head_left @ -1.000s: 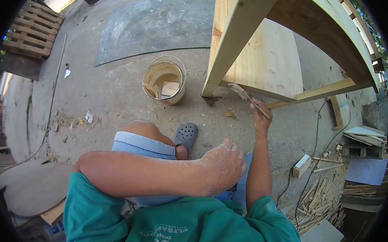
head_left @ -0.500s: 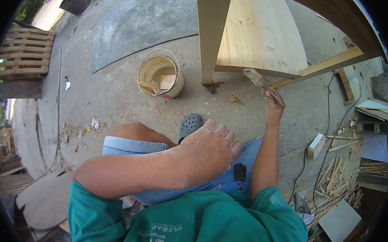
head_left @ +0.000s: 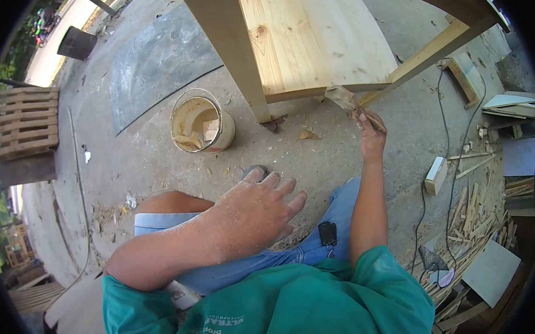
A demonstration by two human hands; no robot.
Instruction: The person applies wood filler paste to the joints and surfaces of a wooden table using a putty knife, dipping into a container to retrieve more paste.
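My right hand (head_left: 371, 136) grips the handle of a paintbrush (head_left: 341, 97), its pale, coated bristles at the front edge of a light wooden board (head_left: 320, 47). That board is part of a wooden furniture frame with a square leg (head_left: 228, 40). Whether the bristles press on the edge, I cannot tell. Dusted with white powder, my left hand (head_left: 258, 209) hovers above my lap with its fingers apart and nothing in them. A white bucket (head_left: 226, 134) with a wire handle stands on the ground left of the leg, with pale residue and a block-like piece inside.
Cables (head_left: 423, 215) run along the concrete at right, near a white-faced block (head_left: 436, 175) and heaped wood scraps (head_left: 471, 217). A grey sheet (head_left: 164, 67) lies behind the bucket. Far left are a slatted pallet (head_left: 25, 120) and a black bin (head_left: 77, 43).
My view has shifted, so the bucket and furniture appear further left. My left hand has spread its fingers more. The brush has stayed at the board's edge.
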